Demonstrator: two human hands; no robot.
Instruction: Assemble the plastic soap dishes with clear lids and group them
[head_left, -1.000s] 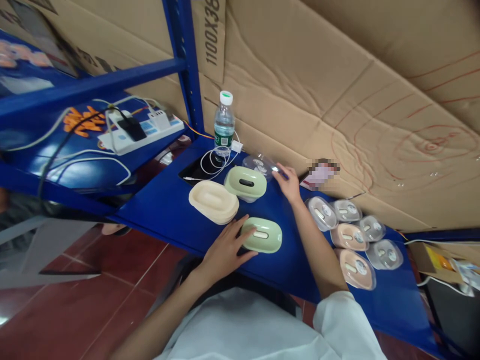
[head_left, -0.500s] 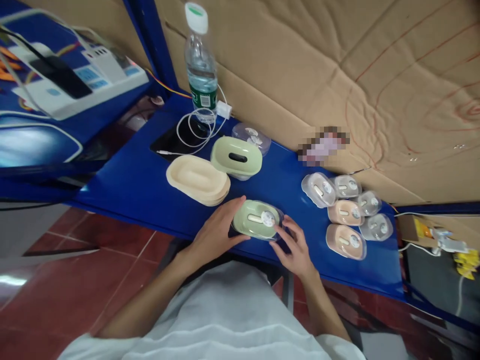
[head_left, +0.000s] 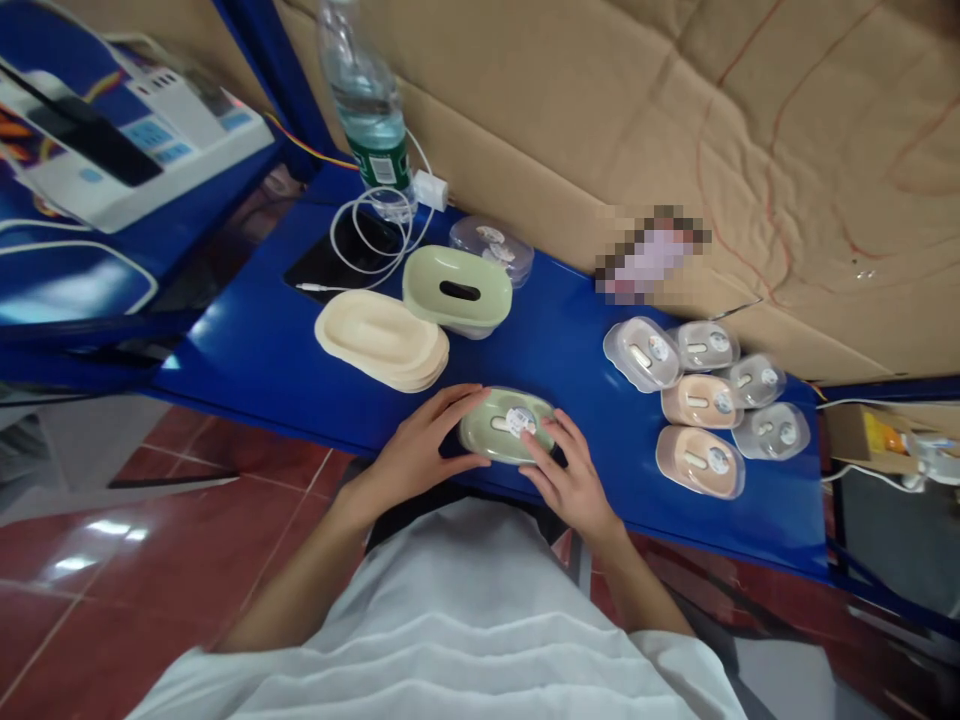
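Glossy plastic green box [head_left: 507, 438]; painted blue shelf [head_left: 285, 350]; matt cardboard [head_left: 570, 110].
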